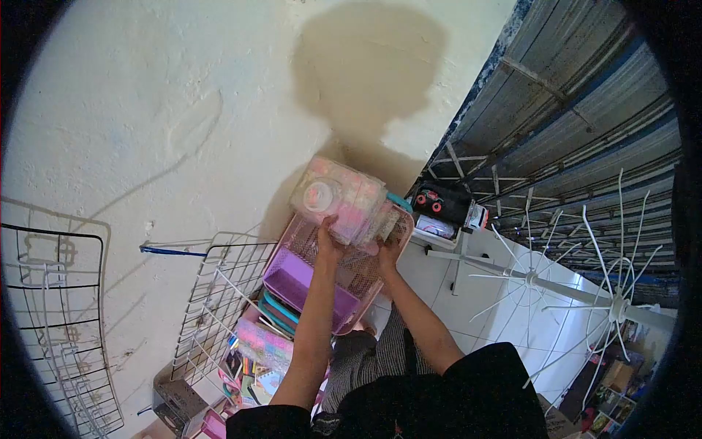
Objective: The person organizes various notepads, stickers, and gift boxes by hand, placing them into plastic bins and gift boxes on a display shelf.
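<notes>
Both hands are at a clear plastic-wrapped container with pink and yellow pastel contents and a round white lid. My left hand grips its lower edge, fingers closed on it. My right hand is closed at the lower right, by smaller clear packs; exactly what it grips is partly hidden. Beneath them is a pink mesh basket, tilted, holding a purple tray.
A black wire rack stands left of the basket, above stationery and pastel packs. To the right are a boxed toy truck, a white spoked display stand and a metal shutter. A wall rises ahead.
</notes>
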### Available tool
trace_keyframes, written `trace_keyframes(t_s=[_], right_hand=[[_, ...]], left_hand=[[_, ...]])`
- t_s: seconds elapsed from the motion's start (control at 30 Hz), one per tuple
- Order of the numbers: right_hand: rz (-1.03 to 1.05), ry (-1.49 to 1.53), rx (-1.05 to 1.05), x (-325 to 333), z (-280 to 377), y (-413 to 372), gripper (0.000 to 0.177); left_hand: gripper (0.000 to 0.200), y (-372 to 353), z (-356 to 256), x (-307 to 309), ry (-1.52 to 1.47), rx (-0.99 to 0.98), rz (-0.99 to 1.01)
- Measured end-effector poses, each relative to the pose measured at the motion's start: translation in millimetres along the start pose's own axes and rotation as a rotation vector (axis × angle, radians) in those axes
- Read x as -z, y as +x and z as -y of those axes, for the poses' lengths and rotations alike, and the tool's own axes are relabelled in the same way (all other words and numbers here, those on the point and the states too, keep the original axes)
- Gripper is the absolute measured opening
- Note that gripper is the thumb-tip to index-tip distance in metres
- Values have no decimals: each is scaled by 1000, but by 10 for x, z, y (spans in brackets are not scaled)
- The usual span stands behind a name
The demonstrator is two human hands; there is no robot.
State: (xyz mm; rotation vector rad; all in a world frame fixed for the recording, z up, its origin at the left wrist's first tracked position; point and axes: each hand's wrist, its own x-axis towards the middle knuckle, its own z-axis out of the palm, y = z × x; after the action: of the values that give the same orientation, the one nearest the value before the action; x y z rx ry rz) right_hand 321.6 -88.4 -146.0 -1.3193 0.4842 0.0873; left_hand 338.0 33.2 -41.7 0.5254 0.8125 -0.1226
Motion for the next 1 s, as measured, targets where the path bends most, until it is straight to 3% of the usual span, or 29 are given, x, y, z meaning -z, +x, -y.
trace_keyframes(t_s=[0.07, 0.13, 0.2, 0.33, 0.4, 0.43, 0.5, 0.53, 0.6, 0.63, 0.7, 0.87, 0.93, 0.97, 1.0], right_hand=[[15, 33, -82, -34, 3, 70, 33], [29, 68, -161, -64, 53, 78, 32], [75, -5, -287, -75, 49, 76, 40], [47, -24, -199, -108, 38, 81, 35], [152, -769, -59, -85, 255, 93, 29], [156, -773, -60, -51, 183, 116, 29], [115, -979, 163, -15, 45, 155, 24], [118, -983, 164, 19, -4, 121, 24], [-33, -984, 563, 28, -26, 45, 28], [-28, -990, 564, 28, 15, 34, 28], [107, -943, 195, 22, 107, 69, 32], [155, -778, 176, 119, -45, 75, 38], [193, -768, 165, 174, -139, 112, 39], [189, -742, 208, 194, -253, 171, 38], [198, -714, 252, 193, -314, 192, 36]], left_hand=[[48, 129, 54, 137, -14, 19, 58], [42, 179, 127, 212, 80, -91, 160], [39, 219, 149, 252, 79, -81, 117], [36, 284, 212, 299, 43, -91, 98], [37, 281, 231, 311, 29, -86, 93], [39, 267, 255, 318, 16, -76, 89], [41, 257, 320, 289, 20, -74, 108], [42, 248, 352, 268, 30, -67, 128], [43, 197, 346, 172, 57, -72, 105], [44, 146, 349, 132, 84, -73, 78], [44, 138, 339, 143, 82, -47, 112], [48, 328, 482, 372, 173, -54, 86], [55, 661, 655, 736, 495, -229, -123], [55, 640, 651, 722, 486, -237, -131], [59, 610, 620, 682, 710, -391, -188]])
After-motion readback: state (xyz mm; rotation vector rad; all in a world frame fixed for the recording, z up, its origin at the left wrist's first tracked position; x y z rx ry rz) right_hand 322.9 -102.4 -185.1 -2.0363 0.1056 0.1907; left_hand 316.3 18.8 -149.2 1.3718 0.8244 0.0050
